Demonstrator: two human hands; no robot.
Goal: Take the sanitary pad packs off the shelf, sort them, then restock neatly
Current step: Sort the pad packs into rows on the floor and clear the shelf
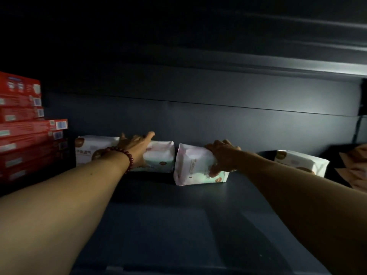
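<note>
— What did the right hand (222,155) have?

— It was clasped over the top of a tilted white pad pack (195,165), thumb on its front, on the dark shelf (178,225).

— And the left hand (137,147)?

— Fingers spread flat over a second pack (160,157), just left of that grip; closed or not, I couldn't tell. A third pack (93,147) stood left of it, beside red boxes (25,128); a fourth (301,161) lay beyond the right wrist.
</note>
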